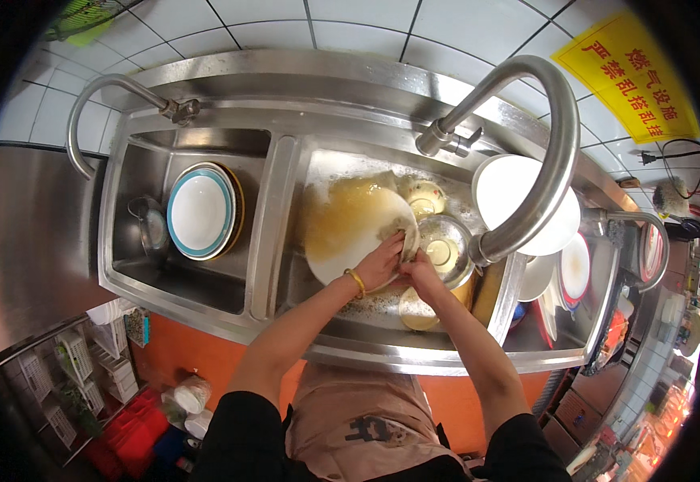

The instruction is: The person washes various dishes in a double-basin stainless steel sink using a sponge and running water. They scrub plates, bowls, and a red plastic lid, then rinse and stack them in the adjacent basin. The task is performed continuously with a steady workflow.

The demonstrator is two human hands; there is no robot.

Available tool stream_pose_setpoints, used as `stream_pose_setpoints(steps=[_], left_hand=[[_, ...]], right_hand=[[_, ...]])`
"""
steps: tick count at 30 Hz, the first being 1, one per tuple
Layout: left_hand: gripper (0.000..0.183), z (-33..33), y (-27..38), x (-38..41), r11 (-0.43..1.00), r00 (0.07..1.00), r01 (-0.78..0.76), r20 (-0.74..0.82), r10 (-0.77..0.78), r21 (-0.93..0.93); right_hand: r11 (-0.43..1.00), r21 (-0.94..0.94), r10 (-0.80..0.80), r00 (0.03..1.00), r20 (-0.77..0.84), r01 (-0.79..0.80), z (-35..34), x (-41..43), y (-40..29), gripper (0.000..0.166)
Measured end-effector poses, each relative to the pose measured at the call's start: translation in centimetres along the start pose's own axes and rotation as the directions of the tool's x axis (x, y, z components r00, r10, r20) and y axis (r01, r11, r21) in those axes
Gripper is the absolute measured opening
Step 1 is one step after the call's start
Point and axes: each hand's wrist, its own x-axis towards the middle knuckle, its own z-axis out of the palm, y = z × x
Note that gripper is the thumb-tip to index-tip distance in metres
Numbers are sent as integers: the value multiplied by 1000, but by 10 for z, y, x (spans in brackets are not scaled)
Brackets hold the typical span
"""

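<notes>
Over the middle basin of a stainless steel sink [279, 217], a large white plate [338, 247] lies tilted, with yellow-brown liquid on it. My left hand [381, 263], a yellow bracelet at its wrist, presses a greyish cloth [409, 241] on the plate's right side. My right hand [420, 275] grips the plate's right edge and the lower end of the cloth. Just right of my hands stand a metal bowl [463, 229] with a small dish inside and a patterned bowl [431, 193]. A pale yellow dish [416, 310] lies below them, partly hidden by my right forearm.
Stacked bowls [200, 212] and a clear container [152, 229] sit in the left basin. A large white bowl [500, 193] rests at the right divider, under a big curved faucet [569, 138]. Plates [574, 265] fill the right basin. Another faucet [94, 87] arches at the left.
</notes>
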Motion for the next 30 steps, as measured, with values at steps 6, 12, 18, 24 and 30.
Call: stream_pose_setpoints(steps=[6,12,18,24,30], left_hand=[[60,-22,1,44,905,981,115,97,-168,409],[58,-49,-78,-57,775,953,127,140,-268,619],[61,21,81,-70,972,983,108,123,-136,209],[54,11,149,-50,910,964,219,66,-258,353],[37,-46,180,-29,955,952,261,-203,-230,143]], right_hand=[[983,86,165,986,-20,-163,-34,-63,14,58],[983,165,101,983,-152,-76,-35,-80,10,58],[969,237,118,978,-171,-76,-40,-75,33,48],[958,283,60,998,-30,-49,-40,-97,19,53],[939,333,-83,996,-17,84,-5,-92,-3,65]])
